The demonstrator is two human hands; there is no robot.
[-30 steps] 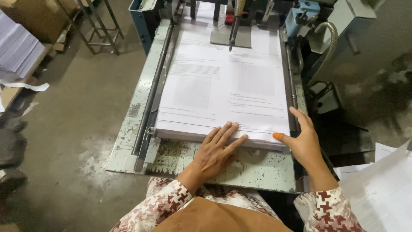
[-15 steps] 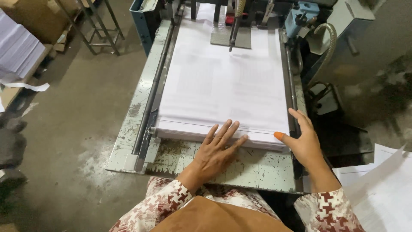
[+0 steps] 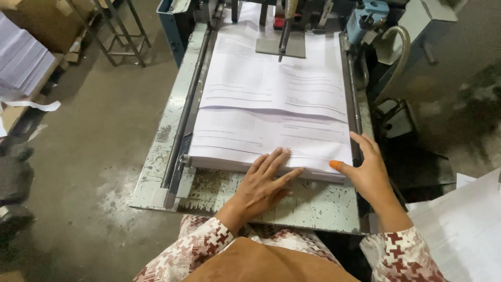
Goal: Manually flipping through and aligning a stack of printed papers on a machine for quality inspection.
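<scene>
A thick stack of white printed sheets (image 3: 271,136) lies on the worn pale-green machine table (image 3: 156,177). A loose top sheet (image 3: 276,83) lies over the far half of the stack, its near edge partway down. My left hand (image 3: 261,185) rests flat with fingers spread against the stack's near edge. At the stack's near right corner my right hand (image 3: 368,169) is open, its thumb wearing an orange tip and touching the paper, its fingers by the right side rail (image 3: 355,104).
A metal feeder head (image 3: 284,31) hangs over the far end of the stack. A ribbed hose (image 3: 394,44) and machine parts stand at the right. More white paper (image 3: 464,224) lies at lower right, paper piles (image 3: 21,62) at far left, a metal stand (image 3: 122,36) behind.
A new printed sheet has come onto the far half of the stack. Both hands have stayed at the near edge, nearly still.
</scene>
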